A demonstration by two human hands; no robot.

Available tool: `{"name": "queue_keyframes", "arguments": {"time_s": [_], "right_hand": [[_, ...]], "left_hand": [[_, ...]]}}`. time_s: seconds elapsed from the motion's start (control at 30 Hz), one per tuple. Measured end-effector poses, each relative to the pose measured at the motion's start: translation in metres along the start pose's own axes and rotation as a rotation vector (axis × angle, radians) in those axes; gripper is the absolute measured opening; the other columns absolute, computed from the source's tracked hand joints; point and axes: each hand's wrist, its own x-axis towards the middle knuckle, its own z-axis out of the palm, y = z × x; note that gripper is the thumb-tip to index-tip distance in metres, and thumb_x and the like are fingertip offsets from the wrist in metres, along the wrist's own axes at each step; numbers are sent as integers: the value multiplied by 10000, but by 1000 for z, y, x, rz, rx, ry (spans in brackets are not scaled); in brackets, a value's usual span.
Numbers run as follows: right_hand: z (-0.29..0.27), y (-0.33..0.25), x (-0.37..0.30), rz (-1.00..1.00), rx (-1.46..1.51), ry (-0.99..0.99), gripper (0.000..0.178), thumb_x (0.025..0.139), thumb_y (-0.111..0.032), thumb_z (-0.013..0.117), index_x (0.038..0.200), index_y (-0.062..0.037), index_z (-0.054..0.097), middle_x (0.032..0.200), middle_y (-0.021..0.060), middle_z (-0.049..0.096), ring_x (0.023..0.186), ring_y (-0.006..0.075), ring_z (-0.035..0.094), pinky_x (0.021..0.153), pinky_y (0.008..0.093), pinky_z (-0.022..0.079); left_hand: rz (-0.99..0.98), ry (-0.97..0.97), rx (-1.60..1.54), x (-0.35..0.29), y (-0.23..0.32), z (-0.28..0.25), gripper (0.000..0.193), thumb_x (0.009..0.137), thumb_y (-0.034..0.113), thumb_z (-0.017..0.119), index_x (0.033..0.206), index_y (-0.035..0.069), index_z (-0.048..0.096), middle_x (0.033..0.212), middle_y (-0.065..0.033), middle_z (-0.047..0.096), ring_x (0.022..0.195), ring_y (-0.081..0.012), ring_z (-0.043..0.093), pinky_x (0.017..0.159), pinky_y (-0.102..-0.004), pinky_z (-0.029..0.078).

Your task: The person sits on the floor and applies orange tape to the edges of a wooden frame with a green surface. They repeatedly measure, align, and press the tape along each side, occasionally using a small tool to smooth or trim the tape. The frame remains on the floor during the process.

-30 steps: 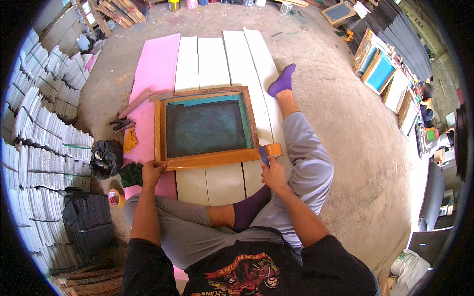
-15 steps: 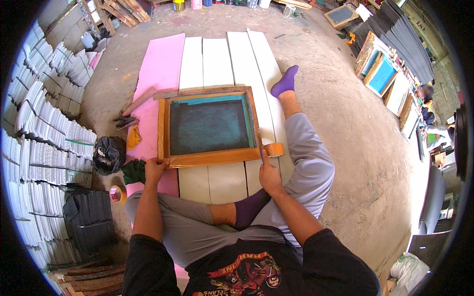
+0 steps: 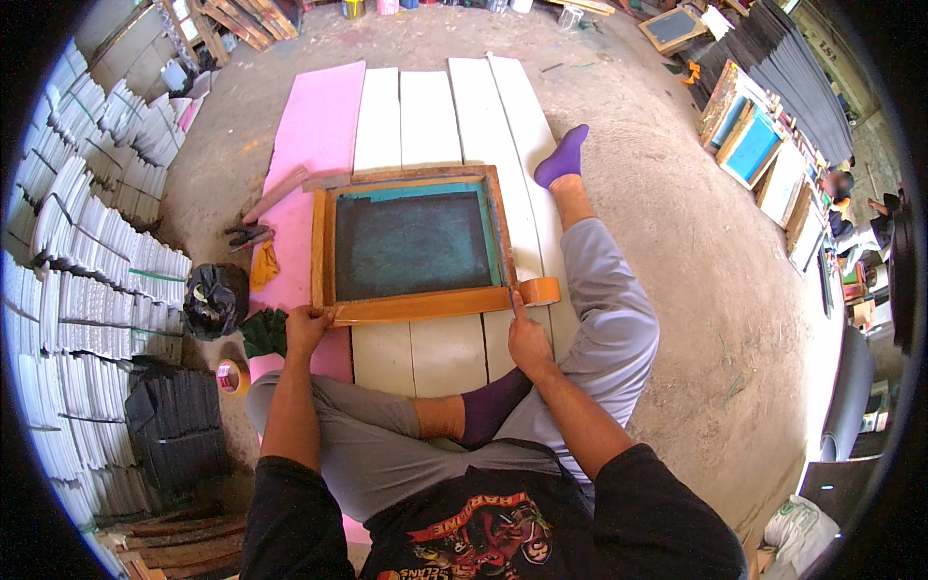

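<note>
A wooden screen-printing frame (image 3: 327,242) with dark teal mesh lies on the boards in front of me. Brown packing tape (image 3: 416,307) runs along its near side. At the near left corner, my left hand (image 3: 307,329) is closed on the frame's edge, thumb and fingers pinching the tape end there. My right hand (image 3: 528,343) is closed around a slim bluish tool, mostly hidden by the fingers, its tip against the near right corner. Touching that corner, a brown tape roll (image 3: 541,292) stands beside the frame.
White planks (image 3: 430,116) and a pink board (image 3: 314,116) lie under the frame. Pliers (image 3: 249,235), a yellow cloth (image 3: 264,266) and a black bag (image 3: 215,300) are at left. Another tape roll (image 3: 232,377) lies near my knee. Stacked white sheets (image 3: 87,309) line the left side.
Both hands keep their places at the frame's near corners. The view has shifted slightly; the frame and tape roll look otherwise the same.
</note>
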Motion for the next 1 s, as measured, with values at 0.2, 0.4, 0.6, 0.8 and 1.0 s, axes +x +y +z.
{"name": "queue_keyframes", "arguments": {"time_s": [0.2, 0.4, 0.6, 0.8, 1.0], "right_hand": [[7, 6, 2, -57, -35, 17, 692, 983, -132, 511, 1601, -131, 199, 739, 260, 663, 660, 455, 661, 646, 588, 528], [12, 11, 0, -28, -137, -20, 738, 976, -130, 514, 1614, -144, 143, 725, 252, 661, 642, 454, 658, 621, 604, 522], [-5, -3, -10, 29, -136, -135, 836, 947, -96, 523, 1625, -147, 37, 793, 285, 682, 721, 460, 694, 659, 608, 549], [-11, -7, -18, 64, -136, -174, 883, 927, -90, 539, 1631, -167, 12, 805, 286, 685, 730, 455, 700, 681, 595, 558], [-9, -10, -29, 40, -123, -71, 704, 963, -133, 505, 1604, -174, 216, 752, 289, 668, 716, 476, 682, 683, 602, 541]], "left_hand": [[3, -24, -90, 12, -22, 9, 275, 785, 223, 844, 844, -30, 752, 730, -154, 728, 661, -215, 707, 640, -360, 543], [13, -23, -76, 25, -43, 18, 288, 786, 230, 839, 865, -35, 758, 729, -153, 730, 645, -209, 707, 615, -355, 545], [81, 18, 47, 20, -33, 15, 363, 823, 301, 811, 877, -56, 765, 732, -163, 739, 640, -226, 719, 597, -378, 555], [63, 22, 49, 20, -29, 14, 360, 798, 309, 826, 875, -38, 771, 736, -166, 740, 648, -235, 724, 607, -384, 555], [21, 31, 58, 23, -36, 15, 299, 758, 254, 840, 880, -12, 776, 783, -181, 744, 717, -271, 735, 668, -401, 561]]}}
